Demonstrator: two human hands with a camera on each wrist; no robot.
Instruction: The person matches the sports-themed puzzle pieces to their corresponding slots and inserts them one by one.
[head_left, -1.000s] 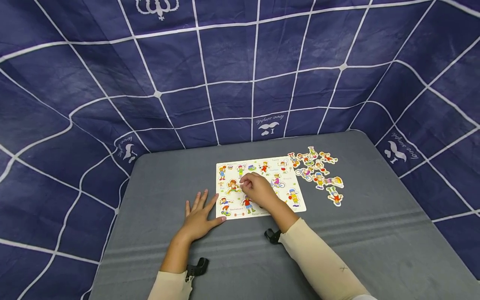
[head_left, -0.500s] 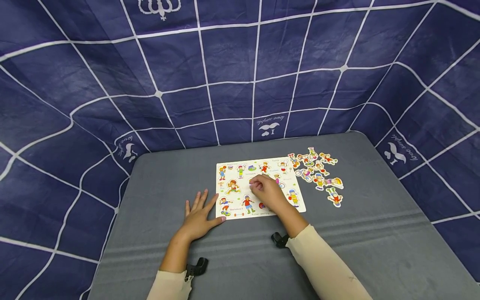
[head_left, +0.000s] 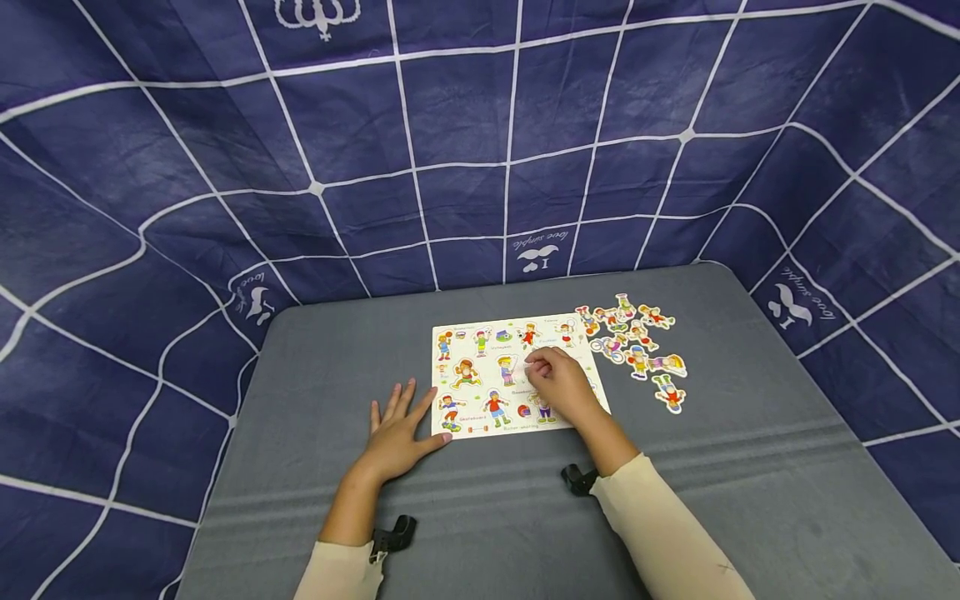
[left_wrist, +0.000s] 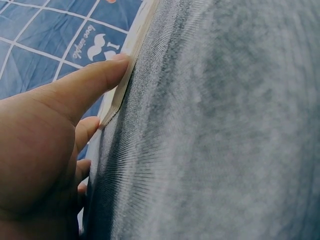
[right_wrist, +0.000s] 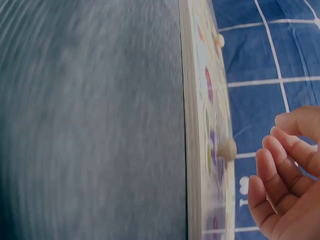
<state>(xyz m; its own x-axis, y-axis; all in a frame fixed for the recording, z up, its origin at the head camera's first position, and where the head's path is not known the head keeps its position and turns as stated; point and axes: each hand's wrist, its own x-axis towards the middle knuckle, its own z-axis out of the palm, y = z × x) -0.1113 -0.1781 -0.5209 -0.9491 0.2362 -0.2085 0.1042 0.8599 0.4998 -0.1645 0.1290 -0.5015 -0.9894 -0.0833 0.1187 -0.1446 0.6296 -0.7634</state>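
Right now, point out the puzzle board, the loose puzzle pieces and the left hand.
puzzle board [head_left: 457, 333], head view, far left corner.
loose puzzle pieces [head_left: 637, 360], head view, a middle piece.
left hand [head_left: 395, 442], head view, back of hand.

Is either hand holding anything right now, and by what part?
Neither plainly: the left hand lies flat, thumb against the white wooden puzzle board edge; whether the right hand has a grip is hidden.

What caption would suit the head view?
Left hand steadies a puzzle board; right hand hovers above it, loose pieces alongside.
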